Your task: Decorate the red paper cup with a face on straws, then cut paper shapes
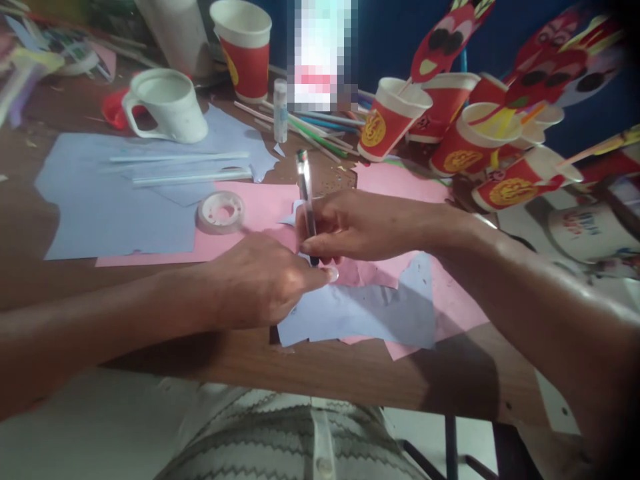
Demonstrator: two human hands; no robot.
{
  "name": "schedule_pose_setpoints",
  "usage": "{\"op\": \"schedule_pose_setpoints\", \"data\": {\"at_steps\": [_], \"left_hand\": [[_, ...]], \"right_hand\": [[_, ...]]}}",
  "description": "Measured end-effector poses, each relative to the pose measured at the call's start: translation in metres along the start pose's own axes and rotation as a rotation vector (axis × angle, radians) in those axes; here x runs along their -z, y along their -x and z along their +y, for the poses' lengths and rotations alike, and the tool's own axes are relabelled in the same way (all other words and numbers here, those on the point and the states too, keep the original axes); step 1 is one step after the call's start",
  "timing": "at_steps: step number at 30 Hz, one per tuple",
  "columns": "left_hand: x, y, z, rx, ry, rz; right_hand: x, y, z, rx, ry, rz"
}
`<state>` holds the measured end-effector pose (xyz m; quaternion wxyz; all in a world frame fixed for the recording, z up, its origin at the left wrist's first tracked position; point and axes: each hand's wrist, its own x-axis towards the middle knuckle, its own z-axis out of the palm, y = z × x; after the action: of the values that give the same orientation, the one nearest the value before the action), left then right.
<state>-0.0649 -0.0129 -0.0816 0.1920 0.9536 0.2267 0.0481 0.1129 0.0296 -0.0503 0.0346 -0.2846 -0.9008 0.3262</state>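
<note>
My right hand (330,227) is closed around a pen (305,193), a clear-barrelled one held nearly upright with its dark end down. Close below it, my left hand (260,280) has its index finger stretched toward the pen's lower end, the other fingers curled under. Whatever those curled fingers hold, if anything, is hidden. Under both hands lie a torn light-blue paper (360,317) and pink paper (460,300). A small blue piece of paper (290,217) shows just left of my right hand. Beyond my left hand sits a roll of clear tape (221,212).
Blue paper (120,207) carries two white straws (193,179). Behind are a white mug (163,107), a glue stick (281,112), loose straws (320,130) and a red paper cup (245,53). Several cups (393,123) with red paper faces (445,40) on sticks crowd the right.
</note>
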Motion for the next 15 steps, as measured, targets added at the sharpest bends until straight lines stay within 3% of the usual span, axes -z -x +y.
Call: {"op": "schedule_pose_setpoints", "data": {"at_steps": [3, 7, 12, 15], "left_hand": [[0.002, 0.000, 0.001, -0.045, -0.001, -0.058], [0.005, 0.001, 0.002, -0.070, -0.021, -0.033], [-0.004, 0.000, -0.005, -0.078, -0.008, 0.092], [-0.010, -0.001, -0.008, -0.029, 0.062, 0.192]], "right_hand": [[0.003, 0.015, 0.001, -0.083, -0.227, 0.182], [-0.001, 0.048, 0.000, -0.235, -0.487, 0.426], [-0.027, 0.091, 0.012, -0.344, -0.698, 0.710], [-0.046, 0.103, 0.023, -0.356, -0.822, 0.835]]}}
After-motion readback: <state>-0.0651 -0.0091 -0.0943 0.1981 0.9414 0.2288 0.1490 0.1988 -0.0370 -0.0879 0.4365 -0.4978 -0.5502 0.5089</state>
